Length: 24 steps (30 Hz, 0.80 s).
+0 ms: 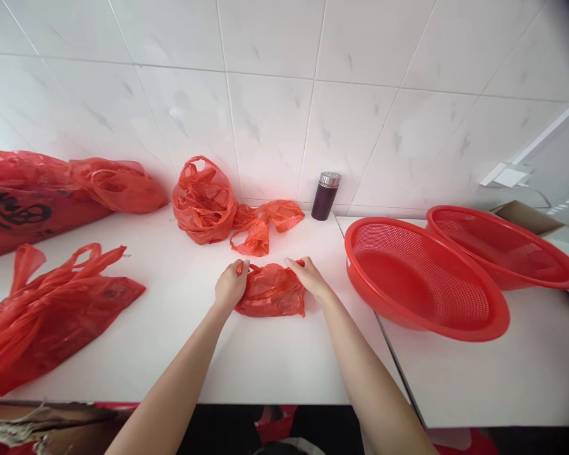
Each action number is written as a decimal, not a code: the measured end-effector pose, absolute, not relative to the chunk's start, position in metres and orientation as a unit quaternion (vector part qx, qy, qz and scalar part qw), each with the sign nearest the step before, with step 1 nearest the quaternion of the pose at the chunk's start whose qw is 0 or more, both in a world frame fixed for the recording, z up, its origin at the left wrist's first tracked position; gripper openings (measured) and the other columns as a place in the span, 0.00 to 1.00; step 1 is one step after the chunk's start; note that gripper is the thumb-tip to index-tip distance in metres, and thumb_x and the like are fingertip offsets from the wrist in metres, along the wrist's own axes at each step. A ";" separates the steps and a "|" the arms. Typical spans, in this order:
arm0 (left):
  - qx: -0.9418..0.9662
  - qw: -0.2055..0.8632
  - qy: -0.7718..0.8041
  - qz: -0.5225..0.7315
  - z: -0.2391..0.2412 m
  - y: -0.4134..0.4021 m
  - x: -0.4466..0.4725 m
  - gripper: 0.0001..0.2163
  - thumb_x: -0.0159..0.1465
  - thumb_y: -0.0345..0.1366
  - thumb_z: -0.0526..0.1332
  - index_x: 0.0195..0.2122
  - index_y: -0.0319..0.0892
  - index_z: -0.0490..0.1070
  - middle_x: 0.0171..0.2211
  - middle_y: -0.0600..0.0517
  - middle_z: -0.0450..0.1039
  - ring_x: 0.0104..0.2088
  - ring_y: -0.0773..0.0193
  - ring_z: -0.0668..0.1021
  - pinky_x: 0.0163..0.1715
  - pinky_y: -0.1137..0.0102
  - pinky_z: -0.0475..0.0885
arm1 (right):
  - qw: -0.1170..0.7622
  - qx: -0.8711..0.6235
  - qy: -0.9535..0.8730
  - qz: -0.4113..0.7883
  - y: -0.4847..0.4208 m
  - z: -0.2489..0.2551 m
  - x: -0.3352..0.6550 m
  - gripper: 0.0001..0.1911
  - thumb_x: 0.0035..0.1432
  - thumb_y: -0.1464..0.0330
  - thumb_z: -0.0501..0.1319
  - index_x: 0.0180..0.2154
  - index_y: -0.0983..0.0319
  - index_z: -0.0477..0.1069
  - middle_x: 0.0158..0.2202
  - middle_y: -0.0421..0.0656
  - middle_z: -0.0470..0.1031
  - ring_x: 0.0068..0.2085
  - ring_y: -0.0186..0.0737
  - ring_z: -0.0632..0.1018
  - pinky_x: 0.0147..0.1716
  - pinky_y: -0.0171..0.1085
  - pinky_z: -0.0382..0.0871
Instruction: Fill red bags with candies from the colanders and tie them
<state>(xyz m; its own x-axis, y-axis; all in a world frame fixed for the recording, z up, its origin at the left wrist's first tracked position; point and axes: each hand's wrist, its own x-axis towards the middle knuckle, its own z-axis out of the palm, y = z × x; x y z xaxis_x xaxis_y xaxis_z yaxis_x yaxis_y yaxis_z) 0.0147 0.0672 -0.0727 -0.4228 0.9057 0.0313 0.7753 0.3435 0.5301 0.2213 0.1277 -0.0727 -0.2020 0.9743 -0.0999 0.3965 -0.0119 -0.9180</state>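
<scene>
A small red plastic bag (272, 294) hangs between my two hands, just over the white table near its front. My left hand (231, 284) is closed around one top corner of it, with a bit of red plastic poking out by the thumb. At the opposite top corner, my right hand (308, 275) pinches the bag's edge. What lies inside the bag is hard to make out. Just behind it are a crumpled red plastic bag (265, 221) and a rounder one (203, 202) stuffed with red plastic.
Two red colanders (408, 278) (502, 246) stand on the right-hand table. Against the tiled wall is a dark flask (325, 197) with a silver lid. Large filled red bags (76, 316) (38, 196) occupy the left side. An open cardboard box (526, 216) sits behind the colanders.
</scene>
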 end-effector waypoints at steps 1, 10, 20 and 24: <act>0.521 0.140 0.806 0.244 -0.071 0.071 0.016 0.22 0.69 0.51 0.45 0.43 0.40 0.70 0.38 0.48 0.75 0.33 0.64 0.76 0.36 0.65 0.70 | 0.302 -0.559 -0.636 0.439 0.130 -0.071 0.218 0.25 0.49 0.45 0.61 0.34 0.58 0.59 0.34 0.40 0.72 0.33 0.39 0.74 0.30 0.35 0.64; 0.561 0.141 0.788 0.208 -0.075 0.078 0.037 0.16 0.63 0.50 0.56 0.43 0.42 0.64 0.40 0.44 0.78 0.39 0.54 0.79 0.33 0.66 0.68 | 0.211 -0.617 -0.693 0.307 0.125 -0.078 0.203 0.17 0.51 0.56 0.65 0.35 0.56 0.59 0.33 0.37 0.74 0.33 0.39 0.75 0.27 0.34 0.56; 0.574 0.109 0.790 0.183 -0.078 0.076 0.039 0.13 0.64 0.47 0.54 0.42 0.42 0.64 0.38 0.43 0.78 0.38 0.52 0.79 0.34 0.65 0.67 | 0.196 -0.621 -0.709 0.271 0.121 -0.078 0.202 0.17 0.53 0.57 0.63 0.37 0.56 0.59 0.32 0.36 0.74 0.32 0.38 0.75 0.27 0.34 0.56; 0.577 0.104 0.789 0.184 -0.079 0.076 0.039 0.14 0.65 0.47 0.54 0.42 0.41 0.65 0.39 0.43 0.78 0.38 0.52 0.79 0.34 0.64 0.68 | 0.199 -0.619 -0.712 0.267 0.120 -0.079 0.202 0.16 0.54 0.56 0.63 0.36 0.55 0.58 0.32 0.35 0.73 0.32 0.37 0.75 0.27 0.34 0.56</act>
<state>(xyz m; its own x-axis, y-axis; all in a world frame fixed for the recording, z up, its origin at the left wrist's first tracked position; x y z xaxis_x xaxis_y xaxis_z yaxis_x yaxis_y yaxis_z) 0.0392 0.0757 -0.0792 -0.3130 0.9486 0.0470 0.8719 0.2673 0.4102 0.2023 0.1204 -0.0790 -0.1548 0.9869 -0.0465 0.7745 0.0920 -0.6258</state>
